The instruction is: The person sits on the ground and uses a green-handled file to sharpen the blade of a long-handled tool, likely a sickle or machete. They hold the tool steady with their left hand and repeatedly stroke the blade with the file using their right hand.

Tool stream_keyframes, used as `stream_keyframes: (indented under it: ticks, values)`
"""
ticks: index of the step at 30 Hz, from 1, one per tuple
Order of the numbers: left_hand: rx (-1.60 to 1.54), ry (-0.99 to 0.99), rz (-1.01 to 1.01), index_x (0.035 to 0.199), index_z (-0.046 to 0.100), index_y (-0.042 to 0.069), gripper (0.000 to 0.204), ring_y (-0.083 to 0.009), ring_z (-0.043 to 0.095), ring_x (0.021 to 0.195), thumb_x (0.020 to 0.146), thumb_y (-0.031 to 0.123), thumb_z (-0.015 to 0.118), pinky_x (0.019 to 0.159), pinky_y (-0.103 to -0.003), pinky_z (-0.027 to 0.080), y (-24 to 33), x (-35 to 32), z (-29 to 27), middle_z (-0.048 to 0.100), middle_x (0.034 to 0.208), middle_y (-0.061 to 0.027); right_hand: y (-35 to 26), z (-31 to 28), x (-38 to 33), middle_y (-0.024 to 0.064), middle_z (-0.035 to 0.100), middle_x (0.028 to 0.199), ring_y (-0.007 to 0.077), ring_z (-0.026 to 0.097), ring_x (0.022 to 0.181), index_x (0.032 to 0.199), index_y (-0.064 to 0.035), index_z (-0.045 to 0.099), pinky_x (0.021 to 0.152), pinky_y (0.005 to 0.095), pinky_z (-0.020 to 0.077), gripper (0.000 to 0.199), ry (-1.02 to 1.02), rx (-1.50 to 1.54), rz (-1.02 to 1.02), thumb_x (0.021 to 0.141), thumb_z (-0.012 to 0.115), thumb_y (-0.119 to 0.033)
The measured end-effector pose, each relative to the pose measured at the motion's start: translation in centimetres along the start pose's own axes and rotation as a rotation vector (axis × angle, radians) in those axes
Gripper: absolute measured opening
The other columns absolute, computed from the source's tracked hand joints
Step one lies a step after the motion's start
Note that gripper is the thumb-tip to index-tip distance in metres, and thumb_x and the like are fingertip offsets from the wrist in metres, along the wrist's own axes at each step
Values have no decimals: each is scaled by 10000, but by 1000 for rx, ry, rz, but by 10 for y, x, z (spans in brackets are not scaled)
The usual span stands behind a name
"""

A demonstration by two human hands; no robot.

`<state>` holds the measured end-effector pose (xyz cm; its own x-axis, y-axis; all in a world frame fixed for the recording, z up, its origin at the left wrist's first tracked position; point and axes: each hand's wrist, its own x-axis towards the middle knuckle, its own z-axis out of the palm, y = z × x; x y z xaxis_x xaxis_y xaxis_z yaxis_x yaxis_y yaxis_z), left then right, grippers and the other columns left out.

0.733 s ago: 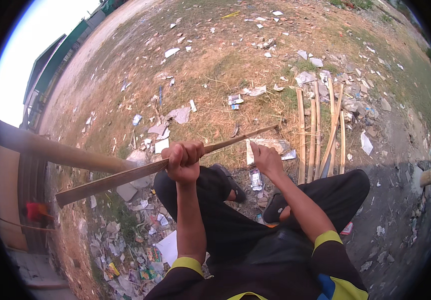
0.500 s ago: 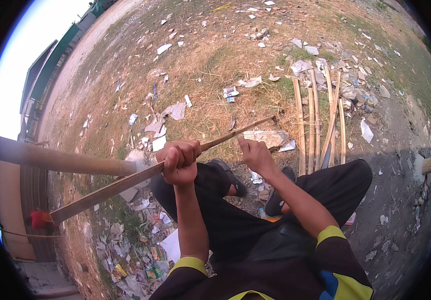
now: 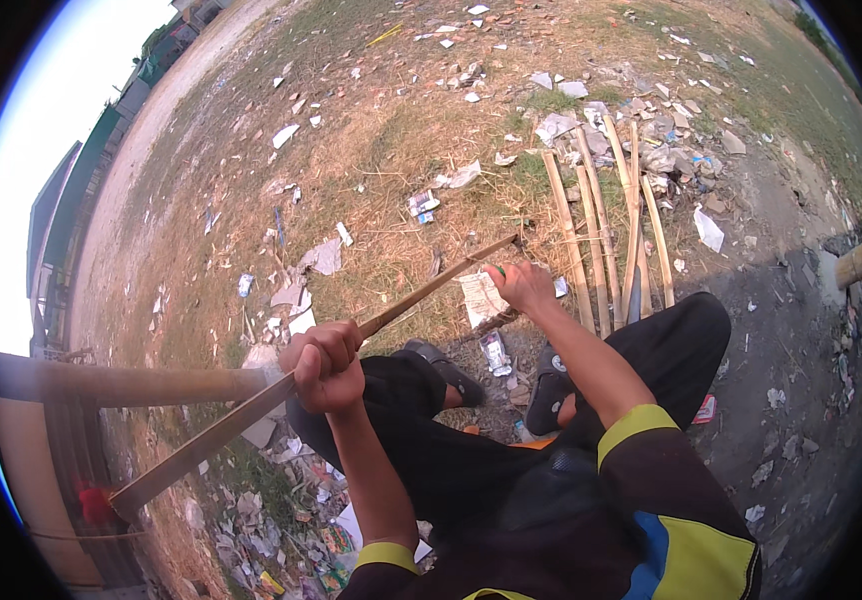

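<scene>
My left hand (image 3: 325,366) is closed in a fist around a long bamboo strip (image 3: 211,435), which slants from the lower left up to a thin far end. My right hand (image 3: 528,288) is closed a little below that far end. A small green tip (image 3: 498,270) pokes out by its thumb, so it holds a green-ended thing whose kind I cannot make out. Just left of this hand, a pale rough block (image 3: 481,298) lies on the ground between my feet and the strip's tip.
Several split bamboo strips (image 3: 606,240) lie ahead on the right, beside my bent leg. A thick bamboo pole (image 3: 131,382) passes under the held strip at left, and another pole end (image 3: 861,260) shows at far right. Paper scraps (image 3: 323,257) litter the dry grass.
My left hand and the strip have shifted down and left in view. My right hand has moved right, away from the strip, and the green tip now shows. The view has tilted somewhat.
</scene>
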<state>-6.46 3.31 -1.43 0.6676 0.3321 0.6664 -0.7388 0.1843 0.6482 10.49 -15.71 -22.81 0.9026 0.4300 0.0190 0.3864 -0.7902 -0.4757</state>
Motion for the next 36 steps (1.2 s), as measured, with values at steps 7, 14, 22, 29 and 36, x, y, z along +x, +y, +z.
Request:
stream_keyframes:
  ticks: [7,14,22,29,36]
  values:
    - [62,55,11,564,229,156,394,-100,138,408,930,170,372,437,-298,199,7,-6,-13,193,441,21,95,8,16,26,688,780,175,681,744,921,-117,713,576,342,523,445,-343,-611,202,937,445,-472]
    - [118,45,19,572,247,143,389,-99,149,414,948,166,346,442,-299,216,-7,-6,35,216,446,24,-47,-62,-58,247,595,681,447,587,704,890,8,567,640,515,440,501,-135,450,-45,974,361,-441]
    - [121,264,73,582,255,141,389,-97,157,415,961,180,336,435,-300,213,-10,-12,43,216,446,25,-151,-118,-103,258,531,583,461,549,594,775,14,536,526,511,406,406,-139,720,-234,985,413,-310]
    - [65,201,103,538,248,95,380,-112,213,360,891,91,389,377,-305,224,-10,-13,33,261,427,-15,-154,-119,-103,259,542,575,458,559,587,753,13,551,518,509,429,425,-94,637,-215,978,433,-328]
    - [72,104,111,525,223,85,394,-110,216,361,873,98,408,364,-298,210,-10,-10,32,275,421,-25,-153,-125,-100,274,549,614,467,562,633,756,18,574,572,516,432,430,-197,697,-149,980,423,-315]
